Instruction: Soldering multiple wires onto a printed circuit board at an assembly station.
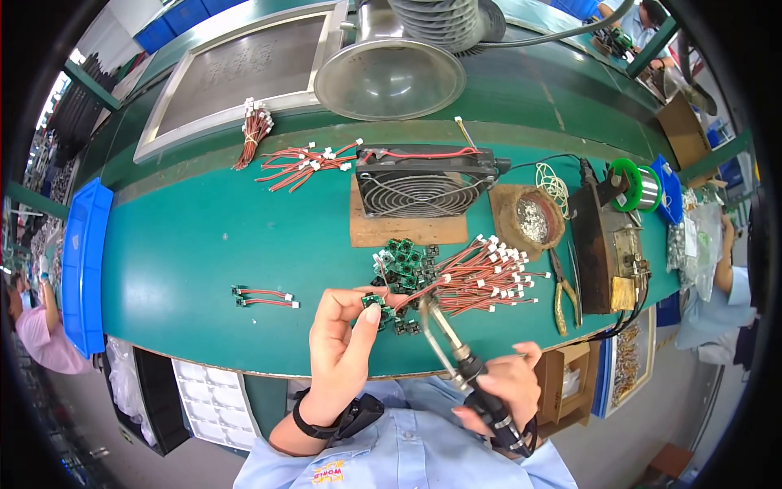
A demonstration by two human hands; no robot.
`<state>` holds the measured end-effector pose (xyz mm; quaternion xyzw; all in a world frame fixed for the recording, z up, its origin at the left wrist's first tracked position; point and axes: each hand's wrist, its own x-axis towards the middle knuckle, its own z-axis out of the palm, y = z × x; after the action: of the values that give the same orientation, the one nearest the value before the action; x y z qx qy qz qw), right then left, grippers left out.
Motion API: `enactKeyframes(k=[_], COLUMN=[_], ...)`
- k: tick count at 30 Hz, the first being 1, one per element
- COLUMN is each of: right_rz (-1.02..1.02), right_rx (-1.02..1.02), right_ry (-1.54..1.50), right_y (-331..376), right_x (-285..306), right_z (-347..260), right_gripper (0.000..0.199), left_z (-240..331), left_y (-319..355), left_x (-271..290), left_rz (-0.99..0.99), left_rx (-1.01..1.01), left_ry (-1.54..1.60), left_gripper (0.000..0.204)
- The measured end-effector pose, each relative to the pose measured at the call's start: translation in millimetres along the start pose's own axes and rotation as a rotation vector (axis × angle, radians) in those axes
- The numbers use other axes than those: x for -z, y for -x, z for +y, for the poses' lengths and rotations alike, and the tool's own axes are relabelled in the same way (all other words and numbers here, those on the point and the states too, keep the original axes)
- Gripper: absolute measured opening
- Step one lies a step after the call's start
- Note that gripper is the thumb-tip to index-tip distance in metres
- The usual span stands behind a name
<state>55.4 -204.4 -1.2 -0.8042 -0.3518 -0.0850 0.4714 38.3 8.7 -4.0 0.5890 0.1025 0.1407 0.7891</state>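
My left hand [340, 338] pinches a small green circuit board [372, 301] between thumb and forefinger, above the near part of the table. In my right hand [511, 389] is a soldering iron [489, 403], gripped by its black handle; its metal end slants up and left to beside the board. Whether the tip touches the board I cannot tell. Just beyond my fingers lies a heap of green boards [405, 259], and against it fans a pile of red-and-black wires [481, 281] with white connectors. A few boards with wires attached [265, 297] lie to the left.
A black fan [423, 191] stands behind the heap. Rightward are a round dish [533, 222], pliers [562, 301], a dark metal box [599, 253] and a solder spool [648, 189]. More wires [309, 165] lie at the back; a blue bin [87, 269] bounds the left. Other people sit nearby.
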Motion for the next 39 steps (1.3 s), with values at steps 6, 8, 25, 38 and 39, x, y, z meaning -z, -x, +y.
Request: enactKeyframes(k=[6, 8, 25, 38, 39], right_rz=[-0.015, -0.019, -0.035, -0.037, -0.036], right_rx=[0.050, 0.048, 0.047, 0.050, 0.050], right_ry=[-0.049, -0.051, -0.062, -0.055, -0.055], right_y=[3.9, 3.2, 2.5, 3.7, 3.9], right_x=[-12.0, -12.0, -12.0, -9.9, -9.7], right_z=[-3.5, -2.8, -2.3, -1.9, -1.9], right_gripper=[0.040, 0.040, 0.041, 0.042, 0.042], left_z=[-6.1, -6.6, -9.6, -6.3, -6.0], left_y=[2.2, 2.6, 4.6, 5.6, 5.6], left_x=[0.3, -0.9, -0.9, -2.7, -2.9], left_rz=[0.038, 0.038, 0.033, 0.024, 0.024], left_rx=[-0.106, -0.101, -0.114, -0.113, -0.114], left_ry=[-0.124, -0.128, -0.144, -0.149, -0.149], left_gripper=[0.008, 0.008, 0.008, 0.007, 0.007])
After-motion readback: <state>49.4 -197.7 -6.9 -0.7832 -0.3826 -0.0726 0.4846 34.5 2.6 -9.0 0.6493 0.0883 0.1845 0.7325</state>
